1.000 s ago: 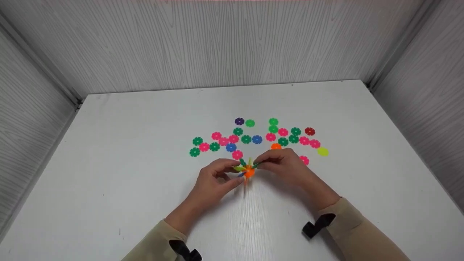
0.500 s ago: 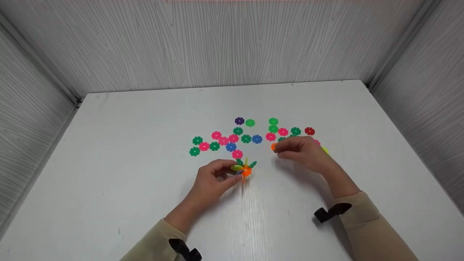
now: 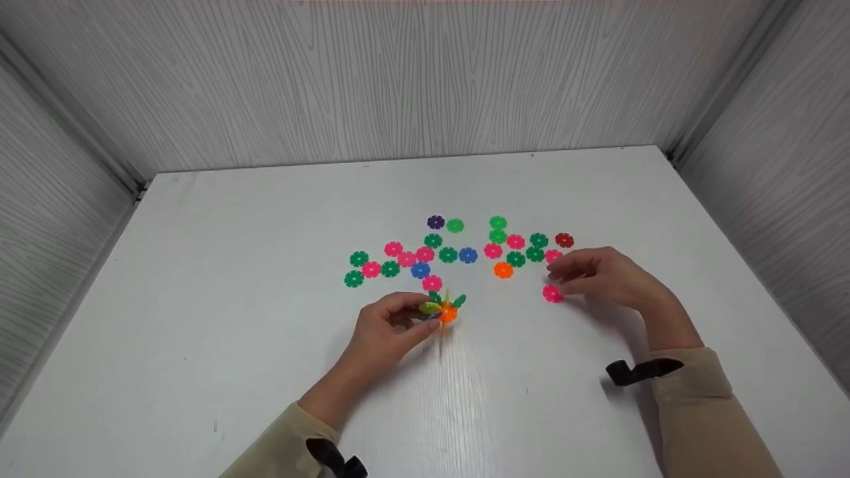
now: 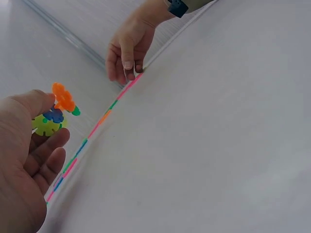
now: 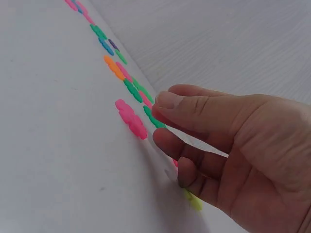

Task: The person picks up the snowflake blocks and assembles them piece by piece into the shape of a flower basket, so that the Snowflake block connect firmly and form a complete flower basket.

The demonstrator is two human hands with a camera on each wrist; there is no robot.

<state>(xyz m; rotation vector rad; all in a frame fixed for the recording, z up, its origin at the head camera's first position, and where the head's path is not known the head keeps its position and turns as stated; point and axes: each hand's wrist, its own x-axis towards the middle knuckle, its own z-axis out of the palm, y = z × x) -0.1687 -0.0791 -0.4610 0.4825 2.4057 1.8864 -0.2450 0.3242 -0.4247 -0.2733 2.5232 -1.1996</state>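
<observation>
My left hand (image 3: 385,332) pinches a small cluster of interlocked plastic snowflake discs (image 3: 449,313), held above the white table. Orange, yellow, blue and green discs show in that cluster; in the left wrist view, an orange disc (image 4: 63,97) stands up by the thumb. To the right, my right hand (image 3: 617,282) hovers over the table with bent, relaxed fingers and nothing visible between them. Closest to its fingertips lies a loose pink disc (image 3: 552,293). The right wrist view has a yellow disc (image 5: 193,200) below the fingers, a spot the hand covers in the head view.
Loose discs lie flat across the mid-table, among them an orange one (image 3: 503,270), a dark red one (image 3: 564,239), a purple one (image 3: 435,222) and several green, pink and blue ones. Wood-grain panels (image 3: 398,79) wall the table (image 3: 232,279) at the back and sides.
My right hand has left the cluster, a green disc now standing where it pinched, and moved right past the orange disc to the pink ones. The left hand keeps its hold, nearly still.
</observation>
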